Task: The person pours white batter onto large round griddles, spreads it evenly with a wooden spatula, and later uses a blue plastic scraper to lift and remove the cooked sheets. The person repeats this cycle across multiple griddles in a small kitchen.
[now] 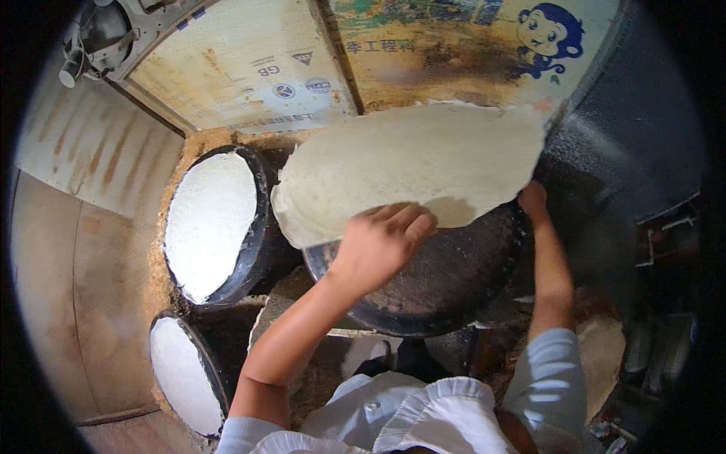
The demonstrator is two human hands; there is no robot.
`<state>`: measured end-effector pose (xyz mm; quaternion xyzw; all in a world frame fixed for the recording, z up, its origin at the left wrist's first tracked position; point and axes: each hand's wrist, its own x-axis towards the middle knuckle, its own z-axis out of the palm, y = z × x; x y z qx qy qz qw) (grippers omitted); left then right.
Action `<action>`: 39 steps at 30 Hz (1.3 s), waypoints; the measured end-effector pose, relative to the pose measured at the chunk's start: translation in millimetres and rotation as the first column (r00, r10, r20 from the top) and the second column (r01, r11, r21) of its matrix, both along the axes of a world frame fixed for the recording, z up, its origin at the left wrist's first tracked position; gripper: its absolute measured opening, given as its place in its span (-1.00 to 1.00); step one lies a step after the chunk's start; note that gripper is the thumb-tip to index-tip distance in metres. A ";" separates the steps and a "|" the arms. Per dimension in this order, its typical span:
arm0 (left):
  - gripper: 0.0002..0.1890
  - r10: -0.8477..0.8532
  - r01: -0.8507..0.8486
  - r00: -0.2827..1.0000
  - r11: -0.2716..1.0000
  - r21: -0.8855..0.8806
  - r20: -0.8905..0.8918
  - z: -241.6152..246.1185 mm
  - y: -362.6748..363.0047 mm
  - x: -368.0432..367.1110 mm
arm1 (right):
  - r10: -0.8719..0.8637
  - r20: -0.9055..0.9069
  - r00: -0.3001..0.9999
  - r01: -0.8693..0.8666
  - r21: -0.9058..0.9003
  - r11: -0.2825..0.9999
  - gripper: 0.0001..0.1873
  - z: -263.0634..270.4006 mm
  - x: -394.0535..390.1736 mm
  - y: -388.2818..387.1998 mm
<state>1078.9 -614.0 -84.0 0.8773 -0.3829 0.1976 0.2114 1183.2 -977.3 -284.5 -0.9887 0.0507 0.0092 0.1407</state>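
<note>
A wide, thin sheet of pale dough or flatbread [408, 164] covers the far half of a round black griddle [448, 278] and reaches past its far rim. Dark bare metal shows on the griddle's near side. My left hand [380, 238], slightly blurred, is at the sheet's near edge with fingers curled; whether they pinch it is unclear. At the griddle's right rim, my right hand [533, 198] is closed beside the sheet's edge, its fingertips hidden.
Two more black pans, each with a white layer, stand at left: an upper pan [261, 227] and a lower pan [209, 369]. Stained printed panels [244, 74] form the back wall. A round pale object [601, 357] sits at lower right, partly behind my sleeve.
</note>
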 end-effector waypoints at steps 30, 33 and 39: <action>-0.59 0.113 -0.611 0.708 0.594 -0.524 -0.698 -197.4 215.2 -263.6 | 0.048 0.178 0.983 -0.164 0.726 0.668 -0.52 183.7 -394.3 157.8; -0.42 -0.050 -0.895 0.066 0.439 -0.081 -0.997 -239.4 185.3 -294.6 | -0.131 0.200 0.971 -0.063 0.743 0.667 -0.56 216.0 -462.3 75.3; -0.62 -0.807 -0.729 -0.363 0.558 -0.397 -0.466 -251.4 6.0 -285.7 | -0.690 0.080 0.719 0.301 0.860 0.413 -0.41 219.4 -626.0 -55.1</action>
